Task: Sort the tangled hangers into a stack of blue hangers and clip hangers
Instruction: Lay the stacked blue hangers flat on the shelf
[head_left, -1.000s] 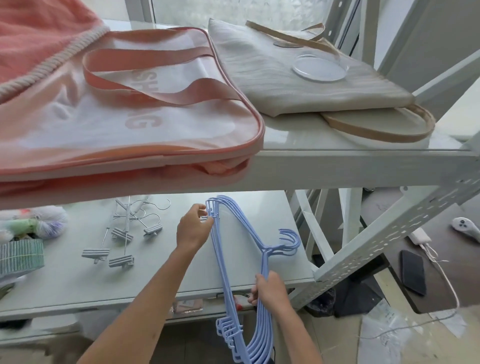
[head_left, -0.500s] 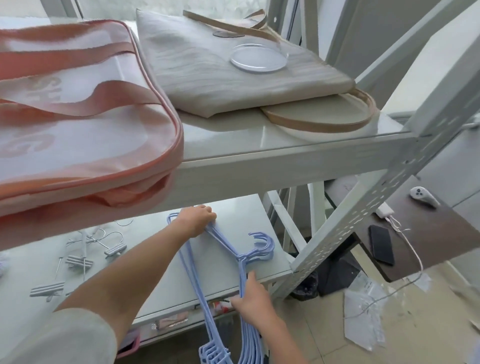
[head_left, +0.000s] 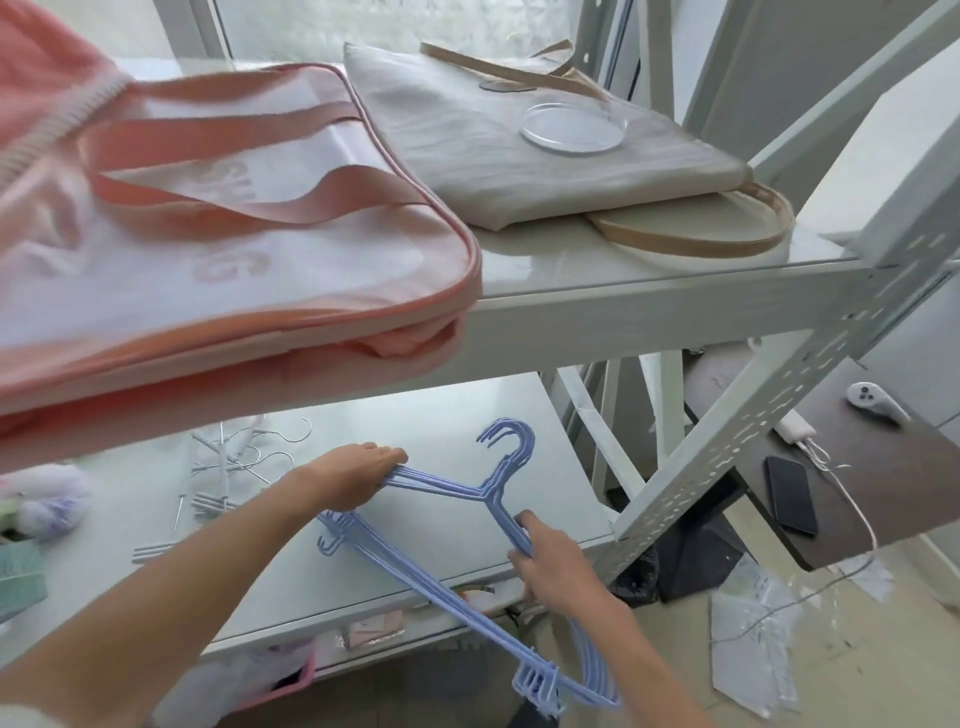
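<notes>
A bundle of several blue hangers (head_left: 457, 491) lies across the lower shelf (head_left: 467, 421), hooks pointing to the back right and one end sticking out past the shelf's front edge. My left hand (head_left: 348, 475) grips one shoulder arm of the bundle. My right hand (head_left: 550, 564) grips the other shoulder arm near the front edge. The grey clip hangers (head_left: 228, 467) with wire hooks lie loose in a heap on the same shelf, to the left of my left hand.
The upper shelf (head_left: 649, 296) overhangs the work area and carries a pink bag (head_left: 208, 244) and a beige tote (head_left: 509, 135). A slanted perforated strut (head_left: 769, 426) stands to the right. A dark side table (head_left: 857, 483) holds a phone and a controller.
The blue bundle has swung from nearly upright to lying flatter across the shelf, hooks now pointing to the back right. Both hands kept their hold. The camera shifted left again.
</notes>
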